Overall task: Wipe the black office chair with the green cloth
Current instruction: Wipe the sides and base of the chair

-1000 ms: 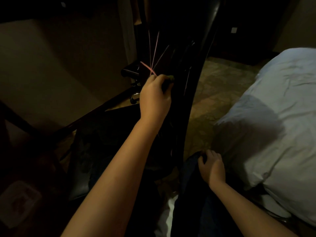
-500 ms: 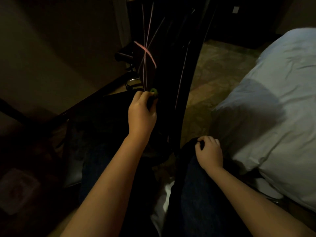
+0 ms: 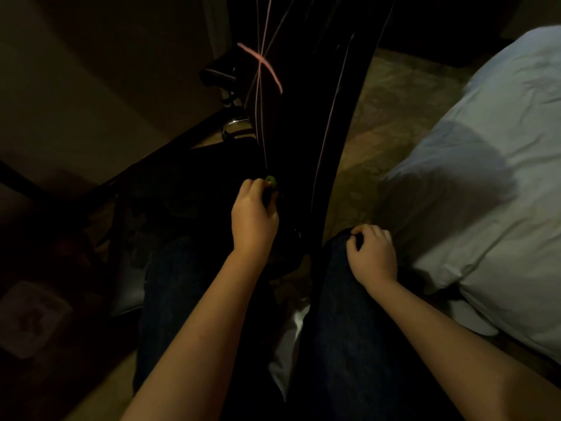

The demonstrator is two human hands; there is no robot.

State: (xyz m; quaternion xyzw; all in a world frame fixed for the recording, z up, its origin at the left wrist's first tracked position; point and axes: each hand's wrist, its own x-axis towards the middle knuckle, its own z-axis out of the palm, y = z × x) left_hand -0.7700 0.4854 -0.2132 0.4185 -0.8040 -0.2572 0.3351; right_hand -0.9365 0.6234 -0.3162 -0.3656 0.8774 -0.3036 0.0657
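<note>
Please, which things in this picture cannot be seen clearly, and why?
Head view:
1. green cloth: only a tip shows; the left hand covers the rest.
2. black office chair: top cut by the upper edge, surface lost in darkness.
3. right hand: curled on the knee; whether it pinches fabric is unclear.

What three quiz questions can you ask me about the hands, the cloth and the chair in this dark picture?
1. True or false: the left hand holds the green cloth.
2. Where does the right hand rest? A) the bed B) a knee C) the floor
3. Fill in: the cloth is against the black ____.

Key: 1 true. 2 B. 3 chair.
</note>
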